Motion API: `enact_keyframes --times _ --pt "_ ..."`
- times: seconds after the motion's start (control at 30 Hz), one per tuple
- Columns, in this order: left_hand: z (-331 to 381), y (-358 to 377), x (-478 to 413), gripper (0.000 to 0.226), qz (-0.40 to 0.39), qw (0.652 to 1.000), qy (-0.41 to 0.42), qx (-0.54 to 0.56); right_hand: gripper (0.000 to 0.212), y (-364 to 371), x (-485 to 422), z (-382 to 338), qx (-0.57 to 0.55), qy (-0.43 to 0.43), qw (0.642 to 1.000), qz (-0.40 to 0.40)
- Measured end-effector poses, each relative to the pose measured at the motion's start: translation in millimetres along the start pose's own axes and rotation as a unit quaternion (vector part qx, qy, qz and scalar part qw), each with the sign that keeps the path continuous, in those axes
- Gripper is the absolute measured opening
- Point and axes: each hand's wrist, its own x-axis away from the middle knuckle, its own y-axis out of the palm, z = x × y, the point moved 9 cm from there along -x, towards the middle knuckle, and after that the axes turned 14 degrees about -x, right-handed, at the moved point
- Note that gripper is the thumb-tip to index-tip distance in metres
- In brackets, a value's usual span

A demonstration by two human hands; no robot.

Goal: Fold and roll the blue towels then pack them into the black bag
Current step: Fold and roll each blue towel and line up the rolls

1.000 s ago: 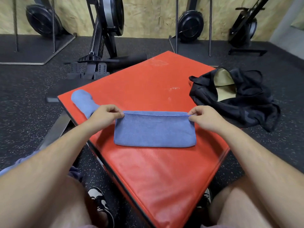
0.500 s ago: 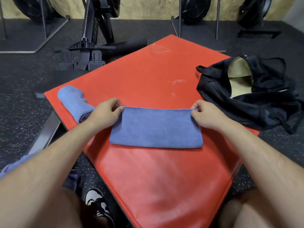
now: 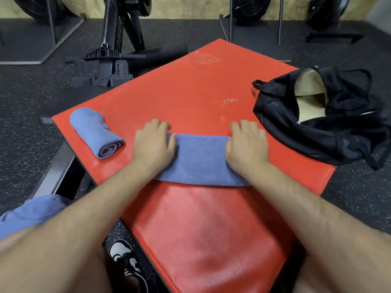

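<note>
Both grips flat-open, left hand (image 3: 153,142), right hand (image 3: 247,144), pressing folded blue towel (image 3: 201,159), grainy red mat (image 3: 190,92)

Red mat (image 3: 186,98); rowing machine (image 3: 110,49) behind; sneaker (image 3: 127,261) below.

Hidden under left hand (image 3: 154,144), right hand (image 3: 247,145): towel (image 3: 201,160) ends; bag (image 3: 317,134) cropped right.

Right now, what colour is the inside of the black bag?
Tan lining, best in head view.
</note>
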Motion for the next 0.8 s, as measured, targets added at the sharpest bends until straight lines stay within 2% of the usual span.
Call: enact_keyframes --times 0.1,0.17,0.27,0.6,0.7,0.8 --pt "58.5 17.7 21.0 0.049 -0.075 0.987 0.121 0.070 0.054 30.5 24.0 -57.8 -0.098 -0.077 0.989 -0.076" --pt "65.5 39.5 32.2 0.051 -0.142 0.980 0.121 0.071 0.058 55.2 35.5 -68.9 -0.102 -0.068 0.981 -0.148" --pt "49.3 49.9 35.4 0.058 -0.164 0.980 0.100 0.052 0.059 67.6 36.4 -50.5 -0.109 -0.022 0.975 -0.194" --pt "-24.2 56.2 31.0 0.065 -0.218 0.975 0.012 0.035 0.064 51.0 37.4 43.1 -0.110 0.131 0.969 -0.181" --pt "-19.2 49.5 26.8 0.066 -0.203 0.979 0.025 -0.015 0.063 45.2 36.0 40.4 -0.083 0.126 0.975 -0.164" --pt "7.4 26.7 16.6 0.057 -0.140 0.987 0.078 0.016 0.055 22.0 28.6 0.7 -0.060 0.043 0.994 -0.079"
